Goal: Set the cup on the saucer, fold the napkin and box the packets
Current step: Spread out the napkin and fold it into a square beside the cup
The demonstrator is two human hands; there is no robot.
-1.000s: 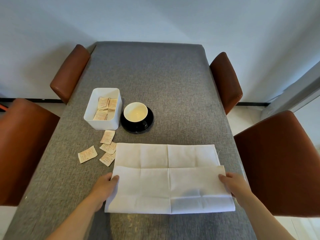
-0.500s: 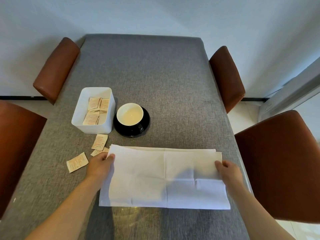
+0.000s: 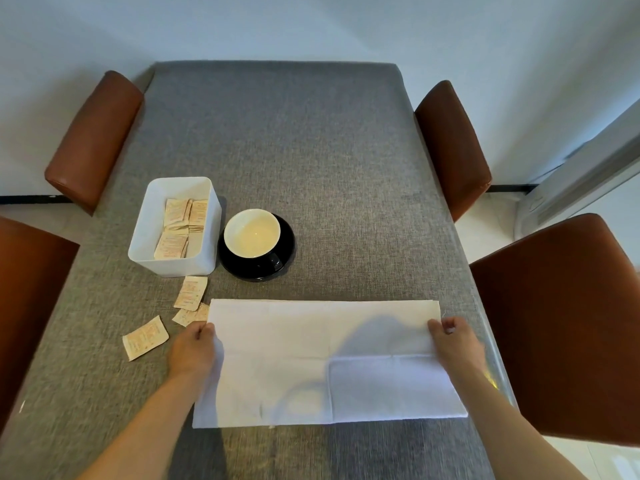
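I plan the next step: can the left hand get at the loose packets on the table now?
Probably yes: the packets lie uncovered just beside the left hand, but it must first release the napkin.

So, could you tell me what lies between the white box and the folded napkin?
In the head view, loose packets lie on the grey table between the white box and the napkin.

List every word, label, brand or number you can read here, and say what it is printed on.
Nothing can be read.
Loose packets on the table: reddish print, too small and blurred to read.
Packets in the white box: the same reddish print, unreadable.
Napkin, cup and saucer: no text visible.
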